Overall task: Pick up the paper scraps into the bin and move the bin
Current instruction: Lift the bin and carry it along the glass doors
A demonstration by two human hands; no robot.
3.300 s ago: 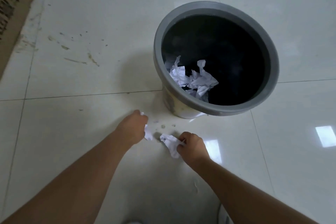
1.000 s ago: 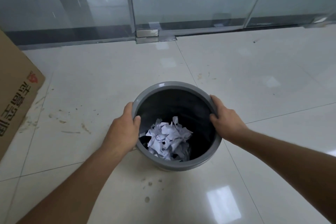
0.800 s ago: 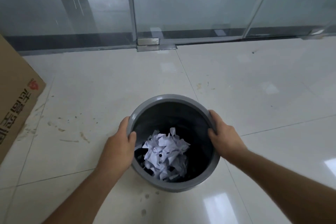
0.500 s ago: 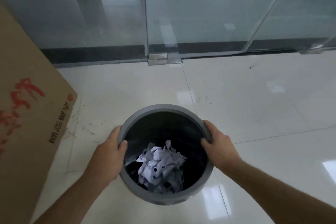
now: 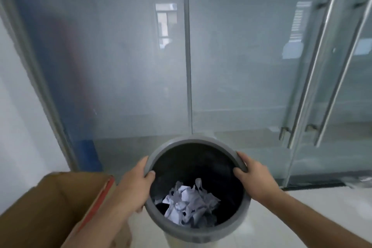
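Crumpled paper scraps (image 5: 189, 203) lie at the bin's (image 5: 193, 232) bottom. The left hand (image 5: 133, 185) and right hand (image 5: 254, 177) clamp opposite sides of its rim, thumbs inside. A cardboard box (image 5: 52, 209) sits left; glass doors (image 5: 231, 66) stand beyond.

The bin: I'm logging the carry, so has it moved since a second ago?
Yes. The bin, held by both hands, has moved left, beside the cardboard box.

Both arms bare, reaching fwd from bottom corners. Left hand (image 5: 132, 189) clamped on left side of bin (image 5: 193, 235) rim, thumb hooked inside, fingers (image 5: 141, 208) curled outside. Right hand (image 5: 254, 177) mirrors it on right side: thumb in, fingers out. Wrists roughly level, elbows slightly bent.
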